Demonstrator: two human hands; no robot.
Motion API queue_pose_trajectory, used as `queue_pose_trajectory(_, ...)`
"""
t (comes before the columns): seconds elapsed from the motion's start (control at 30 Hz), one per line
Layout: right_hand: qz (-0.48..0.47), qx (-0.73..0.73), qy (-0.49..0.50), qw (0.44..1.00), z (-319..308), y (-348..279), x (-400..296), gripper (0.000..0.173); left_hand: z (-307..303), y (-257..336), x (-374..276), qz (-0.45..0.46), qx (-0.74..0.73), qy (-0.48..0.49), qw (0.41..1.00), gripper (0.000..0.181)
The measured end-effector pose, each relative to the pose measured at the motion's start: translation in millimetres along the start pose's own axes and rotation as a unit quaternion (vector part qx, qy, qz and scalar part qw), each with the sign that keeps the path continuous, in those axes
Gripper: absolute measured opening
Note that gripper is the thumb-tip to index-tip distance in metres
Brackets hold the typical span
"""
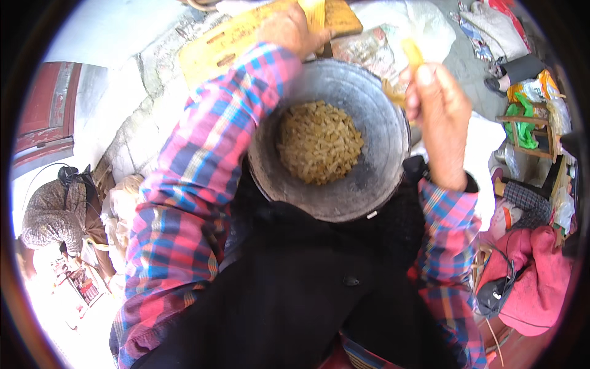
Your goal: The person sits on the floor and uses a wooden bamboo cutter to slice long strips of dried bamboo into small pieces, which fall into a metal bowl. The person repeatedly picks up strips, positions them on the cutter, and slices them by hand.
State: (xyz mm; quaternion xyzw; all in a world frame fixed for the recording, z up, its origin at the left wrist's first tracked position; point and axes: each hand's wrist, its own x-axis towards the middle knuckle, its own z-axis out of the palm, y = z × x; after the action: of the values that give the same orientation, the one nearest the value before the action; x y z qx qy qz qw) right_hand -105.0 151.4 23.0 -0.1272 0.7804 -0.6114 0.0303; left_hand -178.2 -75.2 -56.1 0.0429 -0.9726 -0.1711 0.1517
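Observation:
A round grey metal basin (382, 143) sits before me, over my lap. Small chopped yellow-brown pieces (322, 143) are heaped in its bottom. My left hand (288, 32) reaches beyond the far rim, over a yellow wooden board (207, 50). At its fingers is a pale yellow piece (314, 14); whether they grip it is unclear. To the right of the basin, my right hand (440, 101) pinches a yellow strip (412, 51) between thumb and fingers. Below those fingers a brownish yellow piece (394, 94) shows against the rim; I cannot tell whether it joins the strip.
A clear plastic bag (405, 20) lies beyond the basin. Toward the right are a small wooden stool (530, 131), a green bag (521, 120), other people's legs (525, 203) and a pink cloth item (539, 276). Bundled bags (122, 203) stand at left near a wall.

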Motion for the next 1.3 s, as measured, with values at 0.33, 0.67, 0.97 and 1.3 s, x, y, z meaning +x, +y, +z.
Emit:
queue_pose_trajectory(0.33, -0.166, -0.122, -0.057, 0.977, 28.1, 10.2, -20.1, 0.016, -45.4, 10.7, -39.4, 0.008, -0.041, -0.022, 0.999, 0.053)
queue_pose_trajectory(0.67, -0.342, -0.103, -0.137, 0.924, 69.3, 24.1, -59.1, 0.02, -42.0, 38.7, -98.9, -0.252, -0.716, -0.378, 0.531, 0.04)
queue_pose_trajectory(0.97, -0.225, -0.029, -0.01, 0.974, 46.0, 19.3, -40.9, 0.021, -42.2, 30.2, -86.2, -0.252, -0.778, -0.288, 0.498, 0.024)
queue_pose_trajectory(1.3, -0.255, -0.104, 0.027, 0.961, 40.3, 29.1, -18.0, 0.017, -54.0, 28.8, -88.9, -0.034, -0.63, -0.364, 0.685, 0.025)
